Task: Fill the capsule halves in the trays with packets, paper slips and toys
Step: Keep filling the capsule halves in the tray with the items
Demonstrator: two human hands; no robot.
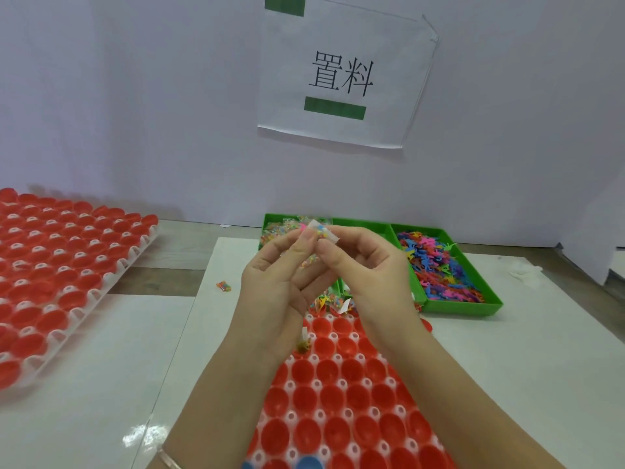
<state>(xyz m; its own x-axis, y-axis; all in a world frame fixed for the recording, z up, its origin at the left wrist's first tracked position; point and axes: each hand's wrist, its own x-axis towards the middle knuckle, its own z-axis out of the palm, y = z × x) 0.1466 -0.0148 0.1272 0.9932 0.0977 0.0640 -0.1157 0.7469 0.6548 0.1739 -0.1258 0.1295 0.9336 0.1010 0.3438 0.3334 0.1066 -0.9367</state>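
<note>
Though tiny, clear packet (319, 231) (colourful specks)

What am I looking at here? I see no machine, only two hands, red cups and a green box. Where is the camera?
There is no robot here. A person works with bare hands, and the single camera sits on their head, looking forward and down, so you see both forearms from above. The left hand and right hand together pinch a small clear packet of coloured bits at their fingertips. Below them lies a white tray of red capsule halves. Most that show are empty, and a few at the far end hold items. A second tray sits at the left. Behind the hands is a green box with compartments: more packets in the left one and colourful flat toys in the right. One stray packet lies on the white mat.
</note>
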